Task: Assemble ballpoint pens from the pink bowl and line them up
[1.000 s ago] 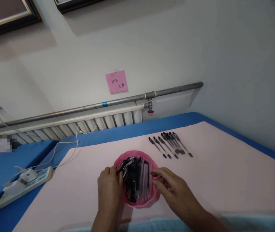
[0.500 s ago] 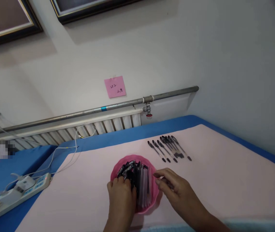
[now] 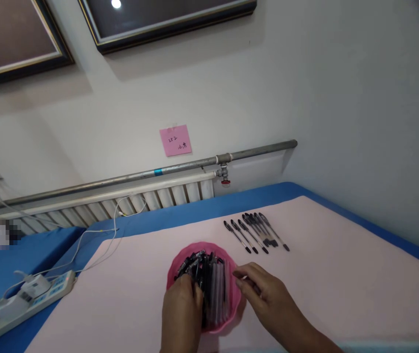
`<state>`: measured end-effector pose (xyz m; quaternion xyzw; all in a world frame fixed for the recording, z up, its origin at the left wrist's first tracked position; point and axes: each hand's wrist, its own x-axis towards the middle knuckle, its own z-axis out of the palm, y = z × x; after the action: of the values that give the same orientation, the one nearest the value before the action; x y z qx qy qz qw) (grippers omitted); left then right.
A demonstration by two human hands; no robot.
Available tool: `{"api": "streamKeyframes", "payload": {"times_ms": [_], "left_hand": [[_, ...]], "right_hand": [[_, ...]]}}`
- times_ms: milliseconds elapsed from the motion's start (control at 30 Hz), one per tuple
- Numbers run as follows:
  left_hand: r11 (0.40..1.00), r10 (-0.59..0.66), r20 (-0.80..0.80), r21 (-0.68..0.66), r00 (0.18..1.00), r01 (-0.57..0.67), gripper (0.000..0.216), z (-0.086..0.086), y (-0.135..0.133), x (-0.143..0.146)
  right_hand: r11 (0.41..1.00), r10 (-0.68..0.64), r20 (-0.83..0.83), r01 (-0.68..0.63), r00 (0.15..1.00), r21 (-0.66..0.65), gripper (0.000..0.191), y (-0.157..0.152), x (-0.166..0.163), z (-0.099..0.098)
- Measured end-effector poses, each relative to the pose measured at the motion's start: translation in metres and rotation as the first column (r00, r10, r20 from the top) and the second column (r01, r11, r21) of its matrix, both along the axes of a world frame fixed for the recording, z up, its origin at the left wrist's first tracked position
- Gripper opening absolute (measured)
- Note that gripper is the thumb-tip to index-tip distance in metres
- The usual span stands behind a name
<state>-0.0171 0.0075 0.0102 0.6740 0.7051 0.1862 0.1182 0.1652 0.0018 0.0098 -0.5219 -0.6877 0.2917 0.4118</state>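
Observation:
A pink scalloped basket [image 3: 234, 299] stands on the pink cloth, filled with pen parts: clear pen barrels [image 3: 217, 291] to the right, black pieces [image 3: 195, 262] to the left. My left hand [image 3: 182, 309] reaches over the basket's left side, its fingers curled down among the black pieces; what they grip is hidden. By the right rim my right hand [image 3: 264, 294] is closed in a pinch, thumb against forefinger. Anything inside that pinch is too small to make out. Beyond the basket, several black-capped pens [image 3: 253, 230] lie in a slanted row.
At the left edge lies a power strip [image 3: 29, 309] with white chargers and cables. The pink cloth [image 3: 121, 294] covers a blue surface [image 3: 180, 211]. Behind it are a radiator [image 3: 150, 196], a metal pipe [image 3: 128, 176] and a pink note [image 3: 175, 140] on the wall.
My left hand's fingers have drawn together and pulled slightly back toward me among the black pieces. My right hand stays pinched by the rim. The view has tilted up slightly.

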Motion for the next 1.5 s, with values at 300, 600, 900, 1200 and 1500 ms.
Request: {"api": "streamKeyframes", "payload": {"times_ms": [300, 600, 900, 1200, 1500], "left_hand": [[0.989, -0.108, 0.007, -0.097, 0.994, 0.108, 0.018, -0.009, -0.003, 0.028], [0.995, -0.055, 0.272, -0.07, 0.961, 0.077, 0.01, -0.012, -0.004, 0.018], [0.927, 0.141, 0.963, -0.21, 0.23, 0.311, 0.032, -0.013, -0.004, 0.02], [0.963, 0.269, 0.93, -0.267, -0.249, 0.044, 0.031, 0.004, -0.001, 0.011], [0.971, 0.184, 0.921, -0.225, -0.344, -0.083, 0.023, 0.011, 0.004, 0.003]], "right_hand": [[1.0, 0.001, 0.012, -0.002, 1.0, 0.024, 0.017, 0.0, 0.0, -0.001], [1.0, 0.006, 0.014, -0.006, 1.0, 0.022, 0.018, -0.002, 0.0, 0.003], [0.939, 0.058, -0.347, -0.169, 0.936, -0.299, 0.016, -0.006, -0.014, 0.004], [0.899, 0.116, -0.321, -0.237, 0.94, -0.369, 0.012, -0.011, -0.013, 0.011], [0.914, 0.301, 0.048, -0.274, 0.952, -0.298, 0.015, -0.02, -0.02, -0.006]]}}
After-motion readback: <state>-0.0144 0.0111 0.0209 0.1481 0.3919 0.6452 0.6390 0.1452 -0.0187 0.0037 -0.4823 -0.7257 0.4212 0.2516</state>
